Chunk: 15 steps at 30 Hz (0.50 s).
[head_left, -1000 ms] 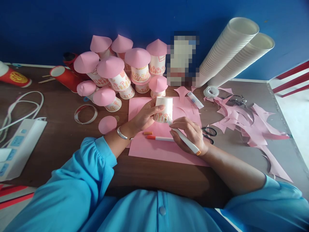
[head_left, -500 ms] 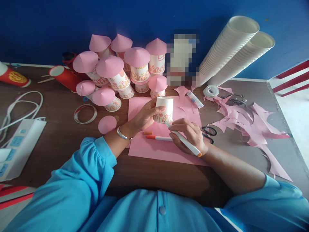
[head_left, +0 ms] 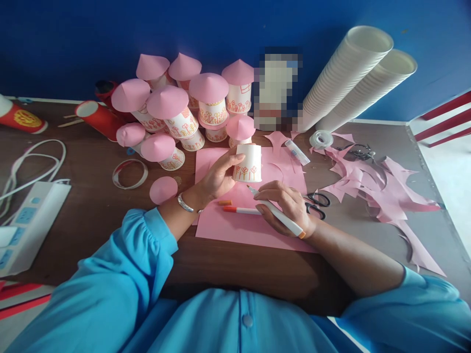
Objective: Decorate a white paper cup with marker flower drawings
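Brown table [head_left: 91, 215]; left hand [head_left: 217, 177] grips cup [head_left: 249, 163]

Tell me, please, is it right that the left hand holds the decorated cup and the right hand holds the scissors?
Not quite: in the head view the right hand holds a white marker; the scissors lie on the table beside it. The left hand does hold the decorated cup.
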Each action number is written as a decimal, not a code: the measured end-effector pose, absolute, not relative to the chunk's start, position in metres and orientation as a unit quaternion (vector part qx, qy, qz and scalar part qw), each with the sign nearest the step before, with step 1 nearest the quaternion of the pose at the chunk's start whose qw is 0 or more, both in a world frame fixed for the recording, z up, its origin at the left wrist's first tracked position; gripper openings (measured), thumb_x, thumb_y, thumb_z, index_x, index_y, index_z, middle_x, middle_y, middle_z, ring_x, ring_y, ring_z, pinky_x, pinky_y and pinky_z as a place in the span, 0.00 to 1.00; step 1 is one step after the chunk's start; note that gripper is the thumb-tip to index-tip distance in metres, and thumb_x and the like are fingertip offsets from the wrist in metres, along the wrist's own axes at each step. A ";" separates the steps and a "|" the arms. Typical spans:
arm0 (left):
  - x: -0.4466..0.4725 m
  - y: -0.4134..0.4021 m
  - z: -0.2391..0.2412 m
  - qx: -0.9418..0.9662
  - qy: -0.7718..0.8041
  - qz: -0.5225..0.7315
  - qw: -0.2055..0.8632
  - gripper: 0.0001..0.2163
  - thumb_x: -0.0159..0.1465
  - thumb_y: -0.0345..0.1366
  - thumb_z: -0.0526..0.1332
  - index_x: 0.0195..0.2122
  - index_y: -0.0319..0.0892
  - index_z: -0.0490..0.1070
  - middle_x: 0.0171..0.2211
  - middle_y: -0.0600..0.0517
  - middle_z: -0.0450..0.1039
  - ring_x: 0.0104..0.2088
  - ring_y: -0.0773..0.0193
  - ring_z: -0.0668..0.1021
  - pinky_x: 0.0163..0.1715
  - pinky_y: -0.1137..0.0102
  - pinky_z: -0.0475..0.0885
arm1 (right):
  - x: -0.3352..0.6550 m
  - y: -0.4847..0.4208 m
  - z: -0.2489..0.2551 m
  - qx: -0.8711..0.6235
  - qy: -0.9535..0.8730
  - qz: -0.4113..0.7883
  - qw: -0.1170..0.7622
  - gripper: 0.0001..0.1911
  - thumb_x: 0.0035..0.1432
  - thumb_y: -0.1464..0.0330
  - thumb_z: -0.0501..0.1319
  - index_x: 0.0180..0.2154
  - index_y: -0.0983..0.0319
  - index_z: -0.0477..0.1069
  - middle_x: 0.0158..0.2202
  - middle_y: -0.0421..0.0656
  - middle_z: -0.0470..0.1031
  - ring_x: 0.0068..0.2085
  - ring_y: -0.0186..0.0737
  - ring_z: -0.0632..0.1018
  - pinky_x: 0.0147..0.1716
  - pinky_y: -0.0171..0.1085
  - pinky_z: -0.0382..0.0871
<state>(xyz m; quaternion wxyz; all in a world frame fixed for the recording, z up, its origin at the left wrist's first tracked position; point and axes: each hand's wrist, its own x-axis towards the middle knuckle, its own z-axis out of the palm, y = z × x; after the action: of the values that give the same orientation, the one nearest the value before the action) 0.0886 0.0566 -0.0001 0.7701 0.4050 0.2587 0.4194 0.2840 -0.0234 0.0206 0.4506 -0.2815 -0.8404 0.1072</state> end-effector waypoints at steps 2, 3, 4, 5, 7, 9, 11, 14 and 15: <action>0.088 0.055 0.002 0.426 0.260 0.415 0.760 0.20 0.63 0.51 0.69 0.50 0.42 0.78 0.50 0.43 0.81 0.52 0.48 0.82 0.48 0.57 0.79 | 0.283 -0.023 0.020 -0.273 -0.843 0.114 0.449 0.13 0.68 0.74 0.63 0.52 0.58 0.71 0.38 0.45 0.81 0.37 0.42 0.83 0.32 0.39 0.80; 0.088 0.054 0.004 0.438 0.263 0.411 0.755 0.22 0.62 0.52 0.71 0.51 0.42 0.78 0.50 0.43 0.81 0.51 0.49 0.82 0.46 0.58 0.79 | 0.283 -0.024 0.019 -0.268 -0.844 0.116 0.449 0.13 0.68 0.75 0.63 0.53 0.59 0.71 0.39 0.45 0.81 0.38 0.43 0.84 0.34 0.40 0.81; 0.088 0.053 0.006 0.448 0.267 0.406 0.750 0.24 0.61 0.52 0.72 0.52 0.41 0.77 0.50 0.43 0.81 0.50 0.50 0.82 0.45 0.60 0.78 | 0.283 -0.024 0.019 -0.264 -0.845 0.118 0.450 0.13 0.68 0.75 0.63 0.53 0.59 0.71 0.39 0.46 0.81 0.38 0.43 0.84 0.35 0.40 0.81; 0.087 0.053 0.007 0.454 0.272 0.400 0.748 0.25 0.61 0.51 0.73 0.53 0.41 0.77 0.50 0.43 0.81 0.49 0.51 0.83 0.44 0.62 0.77 | 0.284 -0.024 0.018 -0.262 -0.844 0.118 0.453 0.13 0.68 0.75 0.63 0.53 0.60 0.71 0.39 0.46 0.81 0.39 0.43 0.84 0.35 0.40 0.81; 0.087 0.052 0.008 0.455 0.278 0.389 0.751 0.27 0.61 0.50 0.73 0.56 0.40 0.76 0.50 0.43 0.81 0.49 0.51 0.83 0.44 0.62 0.77 | 0.284 -0.024 0.018 -0.264 -0.841 0.115 0.458 0.14 0.67 0.75 0.63 0.53 0.59 0.71 0.39 0.46 0.82 0.38 0.43 0.84 0.35 0.39 0.81; 0.086 0.052 0.009 0.451 0.272 0.390 0.756 0.28 0.62 0.49 0.72 0.58 0.40 0.75 0.50 0.42 0.82 0.50 0.50 0.83 0.46 0.60 0.77 | 0.285 -0.025 0.018 -0.279 -0.836 0.100 0.462 0.14 0.67 0.75 0.63 0.53 0.58 0.72 0.38 0.44 0.81 0.37 0.43 0.84 0.34 0.39 0.80; 0.085 0.053 0.008 0.450 0.265 0.394 0.756 0.27 0.62 0.49 0.71 0.59 0.39 0.75 0.50 0.42 0.82 0.51 0.49 0.83 0.48 0.59 0.77 | 0.285 -0.024 0.019 -0.301 -0.829 0.080 0.465 0.14 0.66 0.75 0.63 0.52 0.57 0.72 0.37 0.43 0.81 0.36 0.42 0.83 0.33 0.39 0.80; 0.084 0.053 0.008 0.458 0.270 0.397 0.748 0.25 0.64 0.47 0.69 0.59 0.38 0.75 0.49 0.42 0.83 0.51 0.49 0.83 0.49 0.59 0.77 | 0.284 -0.023 0.018 -0.317 -0.822 0.069 0.468 0.11 0.68 0.75 0.62 0.50 0.57 0.72 0.36 0.42 0.79 0.35 0.41 0.83 0.32 0.38 0.80; 0.084 0.053 0.008 0.461 0.272 0.398 0.745 0.25 0.64 0.46 0.69 0.58 0.38 0.76 0.48 0.42 0.84 0.52 0.49 0.83 0.49 0.59 0.77 | 0.283 -0.022 0.018 -0.316 -0.822 0.068 0.468 0.10 0.68 0.75 0.62 0.49 0.57 0.72 0.35 0.42 0.79 0.34 0.40 0.83 0.32 0.37 0.80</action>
<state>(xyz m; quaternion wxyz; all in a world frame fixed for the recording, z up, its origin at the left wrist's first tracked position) 0.0837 0.0535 0.0078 0.7454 0.4609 0.2719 0.3976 0.2834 -0.0225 0.0183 0.4678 -0.3163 -0.8224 0.0684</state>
